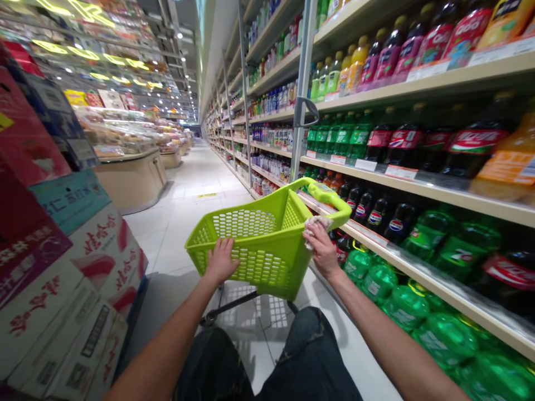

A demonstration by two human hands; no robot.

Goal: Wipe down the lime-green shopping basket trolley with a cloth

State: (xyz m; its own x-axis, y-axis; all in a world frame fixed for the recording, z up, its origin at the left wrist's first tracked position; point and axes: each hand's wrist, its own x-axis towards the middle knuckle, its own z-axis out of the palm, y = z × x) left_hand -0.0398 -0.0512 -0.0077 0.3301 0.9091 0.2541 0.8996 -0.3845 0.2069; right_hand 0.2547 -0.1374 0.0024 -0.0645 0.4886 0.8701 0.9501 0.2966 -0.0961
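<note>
A lime-green plastic shopping cart [267,273] stands right in front of my knees, its basket side towards me and its handle at the right. My left hand [221,259] rests on the near rim of the basket, fingers stretched over the edge. At the handle end, my right hand [324,245] presses a crumpled whitish cloth [316,223] against the corner below the handle [340,209]. Part of the cloth is covered by the fingers. The basket shows nothing inside, as far as its interior is visible.
Shelves [418,178] of soda bottles run along the right, with large green bottles [405,306] at floor level. Stacked drink cartons [100,245] stand close on the left. A rounded display counter [129,178] is farther ahead, beside a long tiled aisle [196,172].
</note>
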